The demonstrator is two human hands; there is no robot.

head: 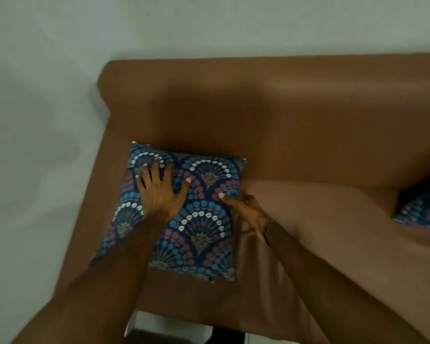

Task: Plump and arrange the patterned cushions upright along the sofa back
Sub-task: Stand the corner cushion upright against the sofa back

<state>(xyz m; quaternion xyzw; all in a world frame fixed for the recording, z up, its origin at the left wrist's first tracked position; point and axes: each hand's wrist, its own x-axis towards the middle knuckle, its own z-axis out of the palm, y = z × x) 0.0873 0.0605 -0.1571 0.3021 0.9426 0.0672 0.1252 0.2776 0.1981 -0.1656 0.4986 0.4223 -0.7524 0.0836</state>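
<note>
A patterned cushion [199,219], dark blue with blue, pink and white fan shapes, leans in the left corner of the brown sofa [296,120], its top edge against the sofa back. My left hand [159,189] presses flat on its upper left face, fingers spread. My right hand [246,209] is at the cushion's right edge, index finger touching the fabric, other fingers curled at the side. A second patterned cushion [422,212] shows partly at the far right of the seat, cut off by the frame edge.
The pale wall [159,26] rises behind the sofa, and the pale floor [35,170] lies to its left. The brown seat [320,214] stretches between the two cushions. A dark object [164,336] sits below the seat's front edge.
</note>
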